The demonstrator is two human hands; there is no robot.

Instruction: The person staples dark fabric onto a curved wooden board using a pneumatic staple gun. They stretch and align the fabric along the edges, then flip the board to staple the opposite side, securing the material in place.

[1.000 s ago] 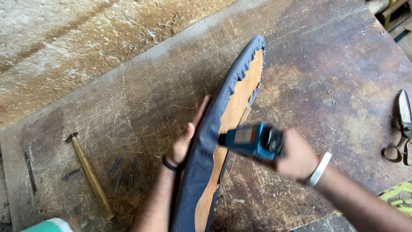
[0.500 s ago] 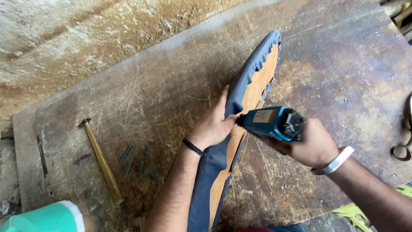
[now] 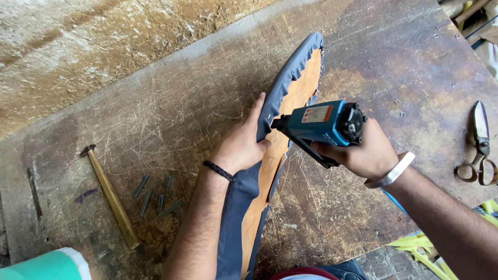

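Pressing flat, fingers together, the left hand (image 3: 241,148) steadies the fabric-covered board (image 3: 290,98); the right hand (image 3: 363,153), clamped around a blue staple gun (image 3: 321,123), aims it beside them.

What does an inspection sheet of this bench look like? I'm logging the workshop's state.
Surface: scratched, stained brown wooden workbench.
Job's things: plywood seat panel wrapped in grey-blue fabric, standing on edge; blue handheld staple gun pressed to it.
Clutter: wooden-handled hammer, dark staple strips, metal scissors, loose staples.
Hands: left hand presses the fabric edge; right hand grips the gun.
Cables: nothing seen.
Surroundings: rough concrete floor, teal roll, yellow scraps.
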